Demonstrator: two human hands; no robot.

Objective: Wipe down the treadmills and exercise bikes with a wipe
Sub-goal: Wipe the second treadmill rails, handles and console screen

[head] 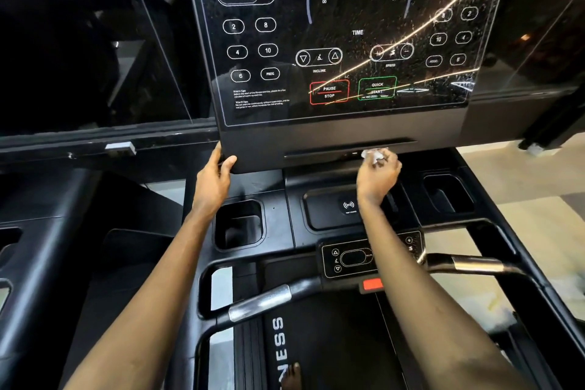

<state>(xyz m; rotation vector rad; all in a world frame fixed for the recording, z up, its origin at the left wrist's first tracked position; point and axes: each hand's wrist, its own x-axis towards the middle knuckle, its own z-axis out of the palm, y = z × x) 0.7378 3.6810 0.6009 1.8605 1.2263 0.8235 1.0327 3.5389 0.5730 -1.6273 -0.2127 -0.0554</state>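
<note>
From the head camera: faces the treadmill console (348, 133), glossy panel speckled with droplets. Grips the console's lower left corner with the left hand (212, 182), fingers wrapped round the edge. Pinches a crumpled white wipe (374, 155) in the right hand (379, 179), fingers bunched tight on it, and holds it against the narrow slot (316, 153) under the panel, right of centre. Below the wrists: a cup holder (239, 226) and a small control pad (351, 258).
</note>
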